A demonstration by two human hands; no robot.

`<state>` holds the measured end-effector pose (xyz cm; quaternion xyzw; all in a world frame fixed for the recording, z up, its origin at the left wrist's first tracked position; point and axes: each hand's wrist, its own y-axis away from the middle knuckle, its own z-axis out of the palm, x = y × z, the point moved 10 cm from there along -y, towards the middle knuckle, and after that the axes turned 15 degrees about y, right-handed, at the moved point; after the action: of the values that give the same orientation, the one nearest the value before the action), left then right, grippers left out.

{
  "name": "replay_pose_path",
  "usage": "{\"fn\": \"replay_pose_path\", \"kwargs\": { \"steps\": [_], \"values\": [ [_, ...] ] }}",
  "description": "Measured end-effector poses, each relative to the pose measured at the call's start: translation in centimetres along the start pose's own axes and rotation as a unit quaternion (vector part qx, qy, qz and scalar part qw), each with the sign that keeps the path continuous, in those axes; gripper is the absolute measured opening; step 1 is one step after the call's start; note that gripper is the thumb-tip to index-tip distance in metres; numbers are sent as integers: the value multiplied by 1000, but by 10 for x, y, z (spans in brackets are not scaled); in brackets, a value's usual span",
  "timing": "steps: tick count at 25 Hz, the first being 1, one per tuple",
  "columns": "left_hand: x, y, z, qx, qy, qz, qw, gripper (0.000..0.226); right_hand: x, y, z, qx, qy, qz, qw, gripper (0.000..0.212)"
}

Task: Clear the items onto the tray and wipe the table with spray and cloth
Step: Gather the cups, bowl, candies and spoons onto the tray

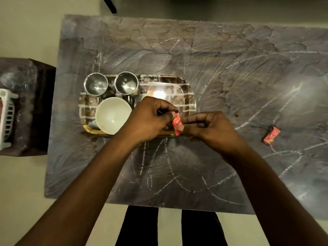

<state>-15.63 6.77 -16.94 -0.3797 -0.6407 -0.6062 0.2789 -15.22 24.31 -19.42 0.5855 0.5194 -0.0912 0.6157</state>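
A patterned brown tray (188, 89) sits on the grey marbled table (230, 59). It carries two steel cups, one at the left (96, 83) and one to its right (126, 82), and a white bowl (111, 115). Over the tray's front right corner both hands pinch a small red sachet (177, 124): my left hand (150, 118) from the left, my right hand (211, 128) from the right. A second red sachet (271, 135) lies on the table far to the right. No spray bottle or cloth is in view.
A dark side table (26, 107) at the left holds a white slatted basket (7, 118). Pale floor surrounds the table. My dark trouser legs (170, 228) stand at the near edge. A dark bar (110, 4) crosses the floor at the top.
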Motion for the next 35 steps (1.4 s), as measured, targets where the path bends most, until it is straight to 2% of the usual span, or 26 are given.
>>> {"fn": "replay_pose_path", "kwargs": {
  "steps": [2, 3, 6, 7, 11, 13, 20, 28, 35],
  "values": [
    [4, -1, -11, 7, -45, 14, 999, 19, -14, -11, 17, 0, 10, -17, 1000, 9],
    [2, -1, -20, 35, -35, 13, 999, 21, -19, -17, 22, 11, 8, -17, 1000, 6],
    [-15, 8, -44, 176, 49, -2, 983, 43, -27, -39, 22, 62, 3, 3, 998, 9],
    [-25, 13, -42, 199, 87, -20, 976, 51, -31, -49, 21, 80, 20, 7, 997, 9],
    [-56, 31, 0, 176, 217, -92, 956, 65, -46, -92, 21, 117, 117, 18, 986, 8],
    [-67, 27, 3, 183, 241, -101, 948, 65, -50, -107, 25, 113, 155, 18, 981, 6],
    [-66, 10, -5, 177, 226, -94, 953, 67, -54, -123, 39, 113, 160, 26, 980, 21],
    [-64, 3, -4, 165, 242, -86, 952, 72, -66, -119, 36, 159, 186, 16, 970, 6],
    [-53, 2, -1, 197, 216, -68, 954, 63, -55, -92, 13, 154, 132, 7, 979, 1]
  ]
}}
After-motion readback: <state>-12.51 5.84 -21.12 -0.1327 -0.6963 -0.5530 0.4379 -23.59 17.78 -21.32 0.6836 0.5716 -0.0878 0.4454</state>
